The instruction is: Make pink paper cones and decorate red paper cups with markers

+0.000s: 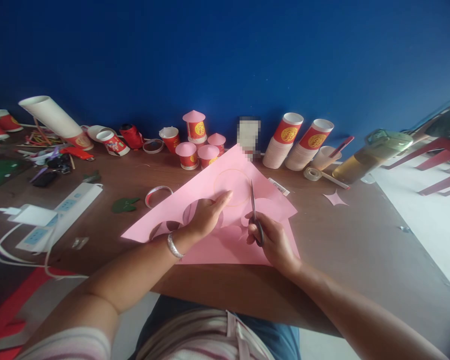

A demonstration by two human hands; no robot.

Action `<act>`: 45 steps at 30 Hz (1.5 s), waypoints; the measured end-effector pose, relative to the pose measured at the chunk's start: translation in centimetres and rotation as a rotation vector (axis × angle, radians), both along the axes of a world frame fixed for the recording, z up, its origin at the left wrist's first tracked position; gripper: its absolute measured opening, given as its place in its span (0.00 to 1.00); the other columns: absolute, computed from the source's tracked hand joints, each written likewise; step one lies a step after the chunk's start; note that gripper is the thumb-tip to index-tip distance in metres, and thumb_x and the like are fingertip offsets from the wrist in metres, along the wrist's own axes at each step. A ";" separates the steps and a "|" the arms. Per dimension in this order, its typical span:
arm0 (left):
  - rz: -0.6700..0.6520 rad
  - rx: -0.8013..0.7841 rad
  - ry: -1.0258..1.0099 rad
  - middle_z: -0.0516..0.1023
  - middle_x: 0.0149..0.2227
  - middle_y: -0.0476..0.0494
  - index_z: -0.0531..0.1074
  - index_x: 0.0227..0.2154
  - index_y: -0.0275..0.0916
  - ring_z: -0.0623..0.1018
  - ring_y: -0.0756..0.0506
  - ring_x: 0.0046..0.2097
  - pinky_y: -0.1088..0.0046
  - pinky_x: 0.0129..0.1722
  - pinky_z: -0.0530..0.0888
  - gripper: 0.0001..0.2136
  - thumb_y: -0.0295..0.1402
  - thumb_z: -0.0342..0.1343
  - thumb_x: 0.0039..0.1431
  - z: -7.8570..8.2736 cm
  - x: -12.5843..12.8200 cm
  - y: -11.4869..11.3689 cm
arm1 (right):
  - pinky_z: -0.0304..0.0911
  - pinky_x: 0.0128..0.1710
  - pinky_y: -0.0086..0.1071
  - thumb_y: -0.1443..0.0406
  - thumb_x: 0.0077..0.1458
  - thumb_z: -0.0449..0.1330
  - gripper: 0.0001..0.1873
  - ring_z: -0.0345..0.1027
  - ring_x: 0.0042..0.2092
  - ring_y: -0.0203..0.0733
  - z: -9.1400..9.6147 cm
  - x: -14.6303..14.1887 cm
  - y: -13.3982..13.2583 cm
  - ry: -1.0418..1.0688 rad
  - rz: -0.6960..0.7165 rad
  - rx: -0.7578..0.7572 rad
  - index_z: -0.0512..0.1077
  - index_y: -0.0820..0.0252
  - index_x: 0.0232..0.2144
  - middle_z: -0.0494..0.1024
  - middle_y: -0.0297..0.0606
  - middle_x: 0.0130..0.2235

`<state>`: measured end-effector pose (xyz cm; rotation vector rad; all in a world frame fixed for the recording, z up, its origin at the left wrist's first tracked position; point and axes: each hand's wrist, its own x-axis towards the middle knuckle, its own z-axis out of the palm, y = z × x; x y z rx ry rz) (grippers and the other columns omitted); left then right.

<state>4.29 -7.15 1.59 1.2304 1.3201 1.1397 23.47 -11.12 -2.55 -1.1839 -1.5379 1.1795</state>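
My left hand (205,216) grips a sheet of pink paper (195,189), its thumb on top and its fingers hidden beneath. Round holes are cut along the sheet's near side, and a circle is drawn in a thin line near its upper corner. In my right hand (276,239) is a pair of dark-handled scissors (252,195), pointing away from me. The blades lie by the right side of the drawn circle; whether they touch the paper I cannot tell. Under the held sheet, more pink paper (225,252) rests on the brown table (330,245).
Red paper cups with pink cone tops (197,131) stand by the blue wall. Right of them are stacked cups (293,132), a tape roll (312,173), a bottle (375,155) and a pink scrap (336,199). A power strip (69,205) with white cables lies left.
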 end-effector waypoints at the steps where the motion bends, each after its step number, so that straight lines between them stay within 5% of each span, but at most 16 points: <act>1: -0.023 0.011 0.004 0.50 0.18 0.56 0.55 0.16 0.42 0.55 0.53 0.24 0.73 0.26 0.59 0.28 0.54 0.62 0.54 0.1 0.0 0.0 | 0.69 0.27 0.28 0.51 0.65 0.58 0.16 0.72 0.25 0.36 0.0 0.0 0.0 -0.005 0.000 0.003 0.71 0.57 0.41 0.74 0.30 0.23; 23: -0.013 -0.029 0.100 0.47 0.16 0.55 0.47 0.15 0.42 0.52 0.53 0.23 0.70 0.25 0.56 0.37 0.68 0.61 0.47 1.0 0.2 0.0 | 0.69 0.27 0.29 0.51 0.64 0.58 0.16 0.71 0.24 0.36 0.3 0.0 -0.1 -0.034 -0.017 -0.040 0.71 0.57 0.42 0.72 0.28 0.22; 45: 0.088 0.025 0.115 0.47 0.17 0.55 0.48 0.17 0.45 0.54 0.51 0.22 0.70 0.23 0.53 0.31 0.47 0.68 0.54 0.5 -0.9 1.2 | 0.69 0.28 0.30 0.50 0.62 0.60 0.18 0.72 0.25 0.37 -0.2 0.1 0.1 -0.006 0.016 -0.085 0.72 0.58 0.42 0.74 0.29 0.23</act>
